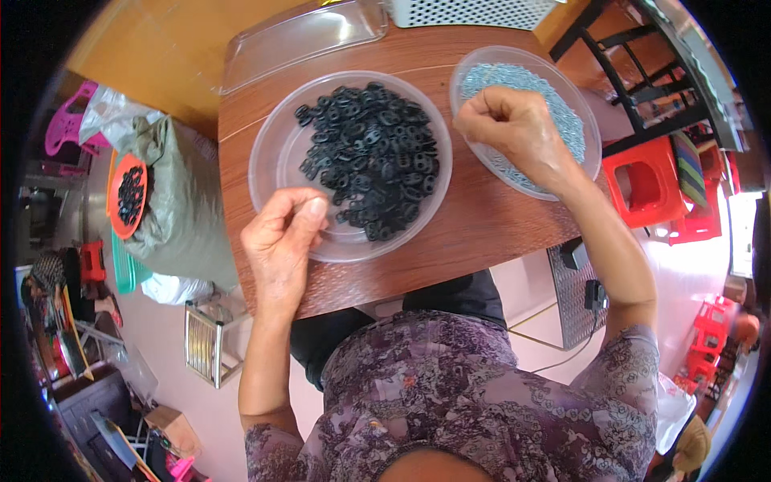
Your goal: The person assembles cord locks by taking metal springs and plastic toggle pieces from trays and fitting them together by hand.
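Note:
A round clear plastic bowl (267,186) holds a heap of small black plastic pieces with holes (371,149). Over its near-left rim, my left hand (279,241) is closed with thumb and forefinger pressed together; what they pinch, if anything, is too small to make out. To the right stands a second clear bowl (593,157), full of thin silvery metal pieces that look like screws (562,104). My right hand (518,132) hovers above this bowl's left side, its fingers curled into a pinch that hides whatever is in it.
The brown wooden table (474,229) carries a clear plastic lid or tray (305,44) and a white perforated basket (474,12) at its far edge. Left of it are a grey-green sack (181,205) and a red dish (118,221) of black pieces. Red stools (642,181) stand right.

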`<move>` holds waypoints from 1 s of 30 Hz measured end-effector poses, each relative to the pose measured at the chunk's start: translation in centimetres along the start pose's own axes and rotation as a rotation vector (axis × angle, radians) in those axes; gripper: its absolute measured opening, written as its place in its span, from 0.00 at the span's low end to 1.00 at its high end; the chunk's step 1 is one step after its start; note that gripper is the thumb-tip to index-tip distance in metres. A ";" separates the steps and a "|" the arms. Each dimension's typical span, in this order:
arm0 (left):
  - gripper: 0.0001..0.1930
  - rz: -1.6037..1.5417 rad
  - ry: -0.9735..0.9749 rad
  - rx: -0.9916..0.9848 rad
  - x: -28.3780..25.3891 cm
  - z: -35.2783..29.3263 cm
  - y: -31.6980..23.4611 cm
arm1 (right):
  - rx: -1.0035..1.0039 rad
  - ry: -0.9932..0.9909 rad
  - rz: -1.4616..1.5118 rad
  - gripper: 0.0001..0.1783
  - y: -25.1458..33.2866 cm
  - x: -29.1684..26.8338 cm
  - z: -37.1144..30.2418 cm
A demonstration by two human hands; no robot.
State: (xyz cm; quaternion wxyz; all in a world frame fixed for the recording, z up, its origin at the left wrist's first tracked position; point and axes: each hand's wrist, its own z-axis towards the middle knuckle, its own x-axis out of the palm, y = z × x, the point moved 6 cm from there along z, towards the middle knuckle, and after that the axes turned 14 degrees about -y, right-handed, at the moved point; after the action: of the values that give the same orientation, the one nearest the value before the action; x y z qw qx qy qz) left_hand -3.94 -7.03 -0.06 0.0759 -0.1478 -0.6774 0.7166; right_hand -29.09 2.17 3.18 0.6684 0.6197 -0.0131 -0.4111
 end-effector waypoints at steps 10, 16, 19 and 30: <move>0.10 0.126 -0.048 0.355 0.7 -0.7 -3.5 | 0.274 0.401 0.498 0.09 5.0 9.4 -1.2; 0.05 0.282 -0.048 0.541 -0.7 -0.8 -3.7 | 0.394 0.539 0.498 0.10 4.4 12.2 -1.8; 0.04 0.298 -0.062 0.498 -1.3 -0.6 -3.4 | 0.438 0.569 0.545 0.10 4.3 13.1 -2.1; 0.03 0.243 -0.060 0.313 -2.4 -0.1 -1.8 | 0.193 0.459 0.398 0.07 6.0 13.3 -2.3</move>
State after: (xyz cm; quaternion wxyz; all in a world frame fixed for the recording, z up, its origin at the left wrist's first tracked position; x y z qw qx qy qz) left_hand -1.81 -7.54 1.96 -0.0094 -0.1932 -0.5370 0.8211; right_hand -15.87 -4.08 1.13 0.6593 0.7422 -0.0218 -0.1183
